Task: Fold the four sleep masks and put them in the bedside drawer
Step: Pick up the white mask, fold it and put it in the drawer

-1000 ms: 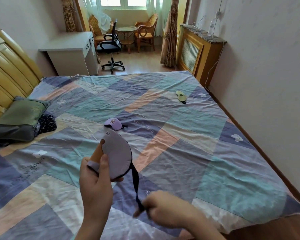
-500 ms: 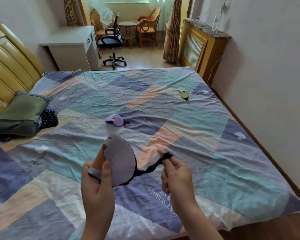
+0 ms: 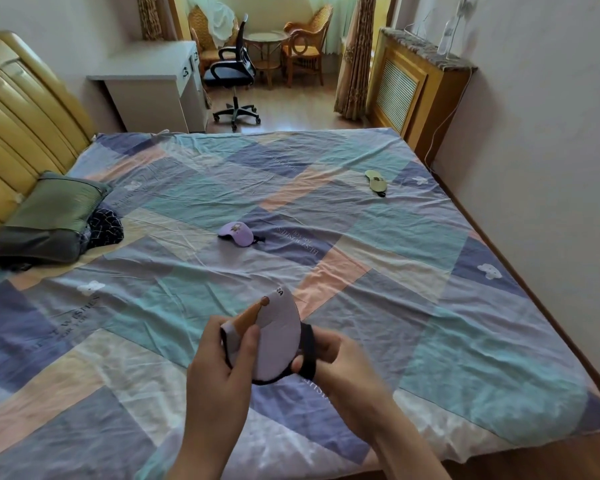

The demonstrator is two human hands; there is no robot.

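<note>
A pale lilac sleep mask (image 3: 278, 337), folded in half, with an orange patch on it, is held over the bed. My left hand (image 3: 227, 368) grips its left side with the thumb on the front. My right hand (image 3: 340, 362) holds the mask's black strap (image 3: 308, 351) tight against the mask's right edge. A purple sleep mask (image 3: 238, 232) lies folded on the bed's middle. A green sleep mask (image 3: 376, 181) lies flat at the far right of the bed. No drawer is identifiable as the bedside one.
The bed (image 3: 413, 306) has a patchwork sheet and a yellow headboard (image 3: 21, 119) on the left. A green pillow (image 3: 52, 216) and dark checked cloth (image 3: 104, 228) lie by it. A white desk (image 3: 153, 84), office chair (image 3: 234, 77) and wooden radiator cover (image 3: 409, 84) stand beyond.
My right hand pulled the black strap out to the right, then brought it in against the folded mask's right edge. The camera has tilted slightly downward.
</note>
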